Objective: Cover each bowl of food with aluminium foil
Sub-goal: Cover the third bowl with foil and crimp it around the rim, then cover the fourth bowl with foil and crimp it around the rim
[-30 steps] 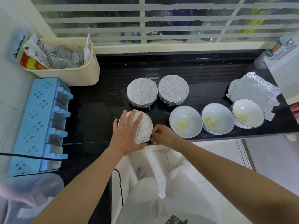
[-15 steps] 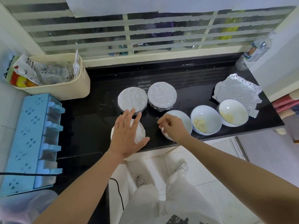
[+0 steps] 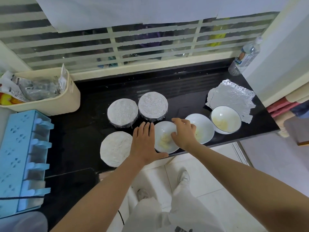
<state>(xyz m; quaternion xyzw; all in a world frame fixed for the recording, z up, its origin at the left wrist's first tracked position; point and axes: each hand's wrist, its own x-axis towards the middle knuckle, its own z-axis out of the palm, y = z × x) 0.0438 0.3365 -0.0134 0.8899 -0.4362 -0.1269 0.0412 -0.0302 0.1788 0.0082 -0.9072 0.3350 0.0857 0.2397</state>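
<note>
Head view: L hand (image 3: 144,143) lies flat on the black counter (image 3: 184,97), fingers straight, holding nothing, just left of the nearest open bowl (image 3: 164,136). R hand (image 3: 184,133) is curled over that bowl's right rim, holding it. Foil-covered bowls (image 3: 122,114) sit left & behind. Two more open bowls (image 3: 225,118) are to the right, w/ a loose foil sheet (image 3: 232,97) behind.

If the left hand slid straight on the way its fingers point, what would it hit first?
Most likely the foil-covered bowl at the back right, just beyond the fingertips of the left hand, though depth is unclear.
</note>
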